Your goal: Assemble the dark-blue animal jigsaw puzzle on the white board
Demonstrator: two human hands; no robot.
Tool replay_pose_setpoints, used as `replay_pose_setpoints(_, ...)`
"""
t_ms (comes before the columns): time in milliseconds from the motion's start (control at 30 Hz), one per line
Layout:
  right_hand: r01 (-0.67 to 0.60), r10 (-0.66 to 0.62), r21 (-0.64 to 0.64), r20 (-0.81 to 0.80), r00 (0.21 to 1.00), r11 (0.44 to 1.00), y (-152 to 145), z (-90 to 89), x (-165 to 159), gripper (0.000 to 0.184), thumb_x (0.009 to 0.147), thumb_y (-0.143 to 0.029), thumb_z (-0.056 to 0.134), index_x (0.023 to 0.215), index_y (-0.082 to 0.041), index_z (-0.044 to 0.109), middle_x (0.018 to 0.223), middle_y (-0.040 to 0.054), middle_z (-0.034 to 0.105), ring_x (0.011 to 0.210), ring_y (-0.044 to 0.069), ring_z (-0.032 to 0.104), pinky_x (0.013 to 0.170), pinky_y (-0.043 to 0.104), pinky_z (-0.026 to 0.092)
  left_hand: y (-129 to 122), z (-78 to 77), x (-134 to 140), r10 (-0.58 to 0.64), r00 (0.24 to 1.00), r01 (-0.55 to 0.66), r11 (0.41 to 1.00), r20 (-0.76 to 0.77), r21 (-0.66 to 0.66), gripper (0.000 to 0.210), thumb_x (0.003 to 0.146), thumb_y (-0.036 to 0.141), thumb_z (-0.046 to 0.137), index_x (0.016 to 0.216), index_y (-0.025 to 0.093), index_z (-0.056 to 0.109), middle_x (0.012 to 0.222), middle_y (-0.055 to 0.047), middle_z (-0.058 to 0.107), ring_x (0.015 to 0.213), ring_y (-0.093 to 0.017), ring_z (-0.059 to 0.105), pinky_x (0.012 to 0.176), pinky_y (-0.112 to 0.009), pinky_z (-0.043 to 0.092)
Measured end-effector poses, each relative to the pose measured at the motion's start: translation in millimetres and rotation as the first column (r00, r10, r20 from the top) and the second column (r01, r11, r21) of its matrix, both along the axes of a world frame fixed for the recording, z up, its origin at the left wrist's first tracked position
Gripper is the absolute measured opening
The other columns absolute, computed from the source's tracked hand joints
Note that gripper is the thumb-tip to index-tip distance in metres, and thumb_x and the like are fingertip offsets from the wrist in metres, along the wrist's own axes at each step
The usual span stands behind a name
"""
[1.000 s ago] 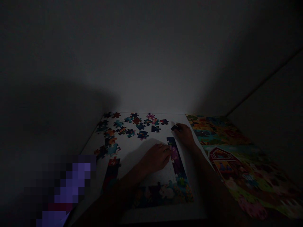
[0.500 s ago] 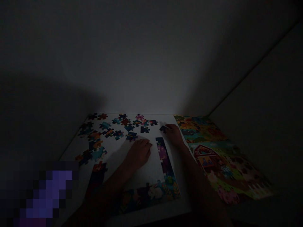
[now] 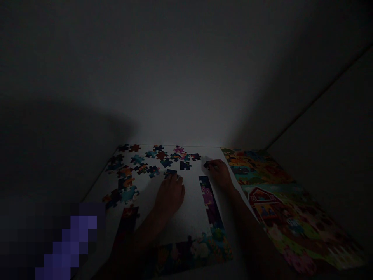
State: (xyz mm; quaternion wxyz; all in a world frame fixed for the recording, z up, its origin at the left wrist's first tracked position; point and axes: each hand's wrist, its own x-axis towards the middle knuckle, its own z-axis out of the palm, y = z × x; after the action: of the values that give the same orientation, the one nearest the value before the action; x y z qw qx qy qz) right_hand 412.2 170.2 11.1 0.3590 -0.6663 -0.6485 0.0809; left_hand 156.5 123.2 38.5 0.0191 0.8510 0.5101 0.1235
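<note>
My right hand [image 3: 222, 175] pinches a small dark puzzle piece [image 3: 206, 165] just above the white surface, beyond the upper end of the assembled right border strip [image 3: 207, 196]. My left hand [image 3: 170, 193] is stretched out flat over the white surface, its fingertips at the near edge of a dark blue puzzle piece [image 3: 171, 171]. The fingers cover part of that piece, and no grip on it shows. The joined bottom border [image 3: 201, 249] lies nearer to me, and a joined left section [image 3: 128, 219] is partly behind my left forearm.
Several loose puzzle pieces [image 3: 161, 155] are scattered at the back and left of the white table [image 3: 186, 217]. Two colourful pictures lie at the right, one with jungle animals [image 3: 253, 167], one with a farm barn [image 3: 264, 196]. A wall [image 3: 175, 97] rises behind. The light is very dim.
My left hand has moved forward onto the dark blue piece. My right hand keeps its piece in nearly the same place. The whole view has shifted slightly.
</note>
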Motion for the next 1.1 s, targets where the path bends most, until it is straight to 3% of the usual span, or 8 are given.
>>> replay_pose_setpoints(100, 0.001, -0.001, -0.008, 0.010, 1.000, 1.000, 0, -0.9, 0, 0.027, 0.085, -0.025, 0.049, 0.099, -0.018, 0.071, 0.103, 0.0112, 0.070, 0.100, 0.025, 0.062, 0.092, 0.040, 0.047, 0, -5.1, 1, -0.003, 1.000, 0.003, 0.999, 0.000, 0.042, 0.033, 0.094, 0.018, 0.044, 0.120, 0.013, 0.063, 0.130, -0.016, 0.061, 0.120, -0.032, 0.056, 0.097, -0.047, 0.050)
replay_pose_setpoints(267, 0.002, 0.000, -0.017, 0.080, 0.997, 1.000, 1, -1.8, -4, 0.027, 0.084, -0.024, 0.051, 0.101, -0.019, 0.071, 0.107, 0.0103, 0.070, 0.103, 0.025, 0.062, 0.094, 0.040, 0.046, 4, -13.8, 0, 0.035, 0.998, -0.039, 0.993, 0.043, 0.107, 0.035, 0.094, 0.020, 0.045, 0.123, 0.011, 0.062, 0.134, -0.016, 0.059, 0.126, -0.032, 0.052, 0.109, -0.047, 0.042)
replay_pose_setpoints(567, 0.005, 0.006, -0.072, 0.147, 0.989, 0.997, 1, -7.8, -2, 0.030, 0.084, -0.026, 0.054, 0.111, -0.022, 0.069, 0.119, 0.0093, 0.067, 0.110, 0.027, 0.060, 0.096, 0.043, 0.044, 10, -20.3, -1, 0.075, 0.992, -0.088, 0.987, 0.098, 0.134, 0.034, 0.093, 0.021, 0.045, 0.121, 0.015, 0.062, 0.130, -0.014, 0.062, 0.124, -0.031, 0.054, 0.104, -0.047, 0.046)
replay_pose_setpoints(767, -0.032, 0.035, -0.020, 0.126, 0.991, 0.999, 3, -13.4, 1, 0.029, 0.085, -0.022, 0.048, 0.104, -0.022, 0.071, 0.117, 0.0096, 0.069, 0.109, 0.026, 0.061, 0.098, 0.042, 0.044, 10, -20.4, 1, 0.016, 0.988, -0.025, 0.998, 0.153, 0.059, 0.034, 0.094, 0.020, 0.047, 0.124, 0.014, 0.061, 0.134, -0.015, 0.058, 0.129, -0.030, 0.050, 0.107, -0.049, 0.044)
replay_pose_setpoints(933, -0.019, 0.017, 0.039, 0.072, 0.997, 0.999, 4, -7.9, -2, 0.029, 0.084, -0.021, 0.047, 0.094, -0.021, 0.074, 0.116, 0.0117, 0.069, 0.109, 0.028, 0.062, 0.098, 0.046, 0.046, 8, -21.4, 1, -0.065, 0.980, 0.057, 0.997, 0.188, 0.051, 0.033, 0.093, 0.019, 0.050, 0.123, 0.017, 0.061, 0.135, -0.014, 0.057, 0.131, -0.029, 0.048, 0.112, -0.050, 0.040)
replay_pose_setpoints(1100, -0.170, 0.170, -0.009, 0.002, 0.985, 0.985, 14, 7.1, -28, 0.032, 0.086, -0.024, 0.047, 0.106, -0.020, 0.072, 0.114, 0.0104, 0.070, 0.108, 0.025, 0.064, 0.099, 0.043, 0.047, 9, -23.4, 0, -0.113, 0.973, 0.105, 0.993, 0.203, 0.049, 0.033, 0.093, 0.020, 0.050, 0.124, 0.017, 0.061, 0.138, -0.015, 0.056, 0.133, -0.030, 0.046, 0.113, -0.051, 0.038)
